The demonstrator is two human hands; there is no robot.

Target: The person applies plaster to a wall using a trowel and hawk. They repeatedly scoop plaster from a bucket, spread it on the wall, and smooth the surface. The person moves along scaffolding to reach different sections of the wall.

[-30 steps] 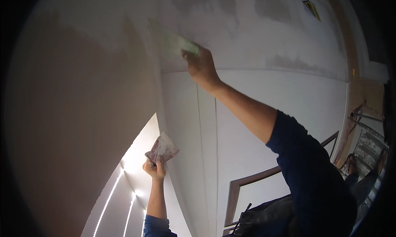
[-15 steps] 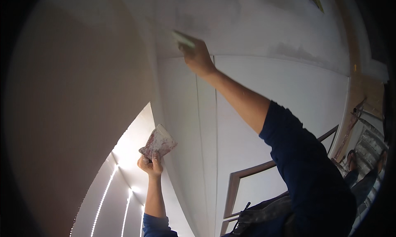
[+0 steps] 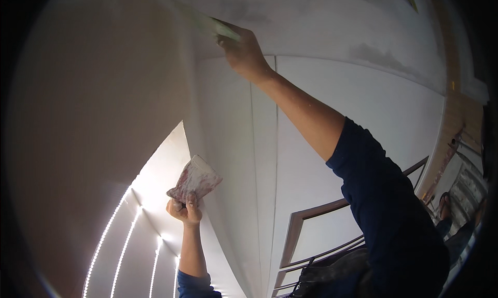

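Note:
High in the upper middle, my right hand (image 3: 244, 51) is closed around a pale green flat scraper (image 3: 228, 31). Its far end is smeared by motion and lies at the corner where the tan-grey surface on the left meets the patched whitish surface (image 3: 311, 18); whether it touches cannot be made out. Lower down, my left hand (image 3: 185, 211) pinches the lower edge of a putty-smeared plate (image 3: 197, 179), white with reddish patches. The plate is held up, tilted, in front of a bright recess. Its underside and some of my left fingers are hidden.
Light strips (image 3: 124, 246) glow in the recess at lower left. White panels (image 3: 353, 106) with seams stand behind my right arm. A brown wooden frame (image 3: 294, 236) and dark rails are at lower right. Far right, feet stand on a stained, step-like surface (image 3: 467, 186).
My right hand has moved slightly up with the scraper, which now reaches farther toward the upper left. My left hand and the plate have shifted slightly left; the view has also shifted.

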